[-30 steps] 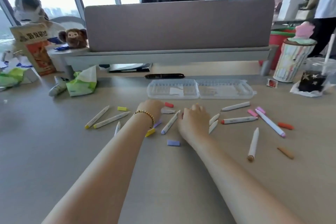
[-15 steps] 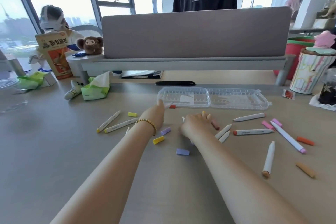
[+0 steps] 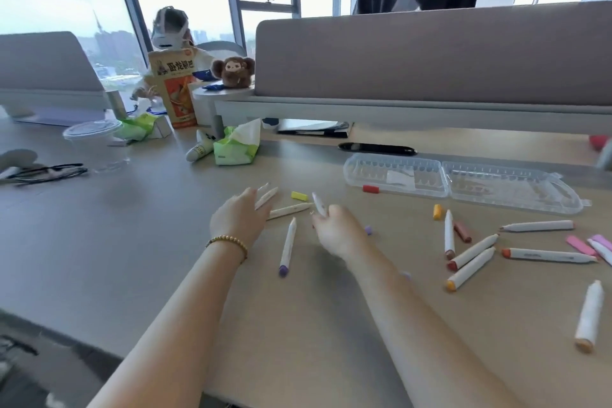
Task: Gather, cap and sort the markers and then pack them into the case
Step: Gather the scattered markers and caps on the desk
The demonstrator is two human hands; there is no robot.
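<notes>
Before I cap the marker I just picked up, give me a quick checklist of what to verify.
1. White marker gripped in right hand: ok.
2. Colour of that marker's tip: cannot tell, hand hides it.
3. Left hand free to fetch a cap: not ok, its fingers rest on two white markers.
4. Loose caps in reach: ok, small yellow cap and red cap lie nearby.
5. Clear plastic case open for packing: ok.
6. Purple-tipped marker capped: not ok.
</notes>
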